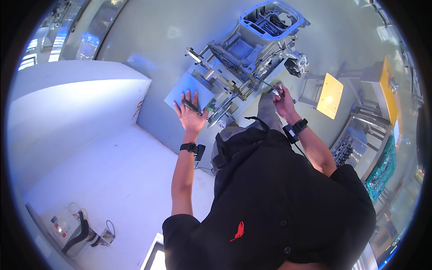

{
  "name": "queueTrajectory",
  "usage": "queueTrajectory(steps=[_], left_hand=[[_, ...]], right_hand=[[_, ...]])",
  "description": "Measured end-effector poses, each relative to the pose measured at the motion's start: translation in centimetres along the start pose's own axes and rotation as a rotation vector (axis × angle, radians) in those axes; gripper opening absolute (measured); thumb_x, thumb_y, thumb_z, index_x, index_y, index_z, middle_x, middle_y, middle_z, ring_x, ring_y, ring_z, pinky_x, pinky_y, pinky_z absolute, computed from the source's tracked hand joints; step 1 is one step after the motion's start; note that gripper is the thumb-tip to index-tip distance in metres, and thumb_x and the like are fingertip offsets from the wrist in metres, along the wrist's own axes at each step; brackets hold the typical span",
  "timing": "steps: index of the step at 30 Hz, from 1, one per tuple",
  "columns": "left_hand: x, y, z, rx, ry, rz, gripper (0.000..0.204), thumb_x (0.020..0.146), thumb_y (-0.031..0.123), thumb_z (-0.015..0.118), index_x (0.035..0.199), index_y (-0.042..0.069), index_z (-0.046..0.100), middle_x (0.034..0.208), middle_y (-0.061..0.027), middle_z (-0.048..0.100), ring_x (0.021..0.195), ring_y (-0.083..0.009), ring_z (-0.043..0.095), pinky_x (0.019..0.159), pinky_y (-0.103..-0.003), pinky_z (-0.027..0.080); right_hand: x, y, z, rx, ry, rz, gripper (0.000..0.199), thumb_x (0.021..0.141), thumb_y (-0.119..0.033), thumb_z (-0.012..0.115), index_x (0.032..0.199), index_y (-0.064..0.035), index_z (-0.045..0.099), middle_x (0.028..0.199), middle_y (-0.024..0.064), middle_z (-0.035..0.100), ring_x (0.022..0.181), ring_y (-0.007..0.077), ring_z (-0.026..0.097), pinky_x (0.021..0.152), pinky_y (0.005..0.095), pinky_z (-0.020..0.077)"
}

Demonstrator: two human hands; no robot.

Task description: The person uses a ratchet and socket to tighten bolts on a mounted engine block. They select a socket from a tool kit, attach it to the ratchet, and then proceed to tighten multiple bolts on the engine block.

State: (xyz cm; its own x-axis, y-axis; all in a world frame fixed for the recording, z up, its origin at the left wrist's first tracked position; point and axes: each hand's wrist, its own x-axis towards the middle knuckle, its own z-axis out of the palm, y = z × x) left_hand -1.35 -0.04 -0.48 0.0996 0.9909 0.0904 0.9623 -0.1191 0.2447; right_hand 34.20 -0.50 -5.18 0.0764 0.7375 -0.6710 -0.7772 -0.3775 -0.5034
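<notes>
A grey metal engine casing (240,49) is mounted on a stand in front of me, its open, flanged end (272,20) at the far side. My left hand (192,119) lies with fingers spread over a flat light plate (180,92) on the stand's left. A black handle (192,106) crosses in front of that hand; whether the palm touches it I cannot tell. Beside it is a round metal handwheel (220,118). To the right of the casing's near end, my right hand (283,102) is closed round a thin metal rod (268,84), which reaches toward the stand.
A yellow-topped stool (330,96) stands to the right, near a yellow-edged bench (386,90). Further down are a rack with metal parts (343,153) and a green tray (381,168). A white block or wall (81,96) is at the left, with equipment (81,229) at lower left.
</notes>
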Motion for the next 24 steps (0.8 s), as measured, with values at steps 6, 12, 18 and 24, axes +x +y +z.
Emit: queueTrajectory(steps=[6, 12, 18, 24], left_hand=[[-0.1, 0.0, -0.2, -0.011, -0.008, -0.017, 0.070, 0.064, 0.034, 0.063, 0.130, 0.019, 0.044, 0.137, -0.0073, 0.038, 0.130, -0.0277, 0.028, 0.108, -0.053, 0.009], [0.2, -0.1, -0.5, -0.003, -0.017, -0.019, 0.068, 0.065, 0.033, 0.061, 0.129, 0.018, 0.045, 0.138, -0.0077, 0.037, 0.131, -0.0265, 0.027, 0.109, -0.051, 0.009], [0.2, 0.0, -0.4, 0.002, -0.048, -0.031, 0.071, 0.065, 0.034, 0.061, 0.132, 0.020, 0.042, 0.138, -0.0073, 0.036, 0.132, -0.0259, 0.026, 0.110, -0.051, 0.007], [-0.2, -0.3, -0.6, 0.011, -0.081, -0.055, 0.074, 0.065, 0.034, 0.061, 0.134, 0.021, 0.039, 0.140, -0.0064, 0.033, 0.133, -0.0261, 0.024, 0.110, -0.051, 0.006]], right_hand=[[-0.3, -1.4, 0.3, -0.182, -0.070, 0.070, 0.027, 0.091, -0.035, 0.050, 0.075, -0.0140, 0.046, 0.115, 0.0000, 0.053, 0.053, 0.0061, 0.041, 0.060, 0.0245, 0.0416], [-0.5, -1.3, 1.3, -0.305, -0.083, 0.060, 0.028, 0.093, -0.036, 0.047, 0.078, -0.0122, 0.049, 0.121, 0.0021, 0.052, 0.064, 0.0067, 0.048, 0.064, 0.0242, 0.0431], [0.6, -2.4, 2.0, -0.754, -0.121, -0.391, 0.036, 0.093, -0.030, 0.047, 0.077, -0.0007, 0.062, 0.091, 0.0071, 0.065, 0.075, 0.0115, 0.053, 0.077, 0.0255, 0.0402], [1.1, -3.6, 6.6, -1.091, -0.253, -0.562, 0.032, 0.090, -0.024, 0.050, 0.073, 0.0010, 0.062, 0.078, 0.0062, 0.062, 0.068, 0.0113, 0.050, 0.065, 0.0262, 0.0388]])
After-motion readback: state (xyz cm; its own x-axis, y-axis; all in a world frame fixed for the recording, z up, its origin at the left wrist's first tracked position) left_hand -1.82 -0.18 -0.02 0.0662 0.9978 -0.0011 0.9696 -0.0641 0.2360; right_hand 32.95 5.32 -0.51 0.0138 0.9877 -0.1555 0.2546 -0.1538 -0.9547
